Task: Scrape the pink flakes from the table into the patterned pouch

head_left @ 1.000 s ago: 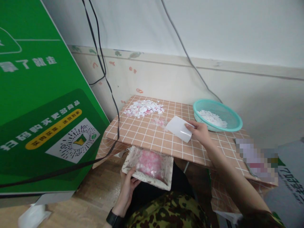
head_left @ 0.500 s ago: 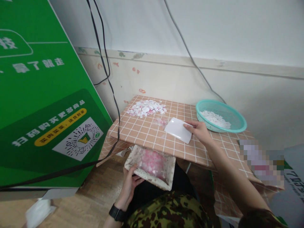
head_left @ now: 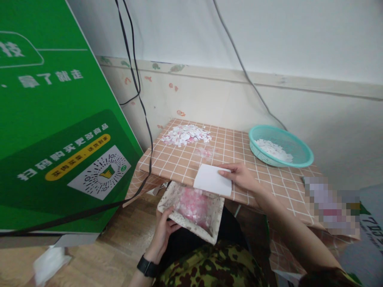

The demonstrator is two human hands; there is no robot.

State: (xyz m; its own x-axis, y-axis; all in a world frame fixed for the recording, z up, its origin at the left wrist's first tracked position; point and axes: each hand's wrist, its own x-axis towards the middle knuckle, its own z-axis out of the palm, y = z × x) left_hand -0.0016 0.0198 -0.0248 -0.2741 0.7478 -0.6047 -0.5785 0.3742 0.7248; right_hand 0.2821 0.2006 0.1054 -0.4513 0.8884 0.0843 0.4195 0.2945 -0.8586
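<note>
My left hand grips the near left side of a whitish, stained box, tilted just below the table's front edge. Inside it lies a heap of pink and clear scraps. A flat white card is pinched in my right hand, thumb on top, near that edge and just above the box. Behind the card, a few pinkish clear scraps lie on the checked tablecloth. Farther back is a pile of small white and pink pieces.
A turquoise basket with white pieces stands at the table's right. On the left rises a green printed panel, with a black strap hanging before it. A white plastic bag lies on the wooden floor.
My right hand has drawn the white card toward me and slightly left, to the table's front edge. My left hand and the box have stayed nearly in place.
</note>
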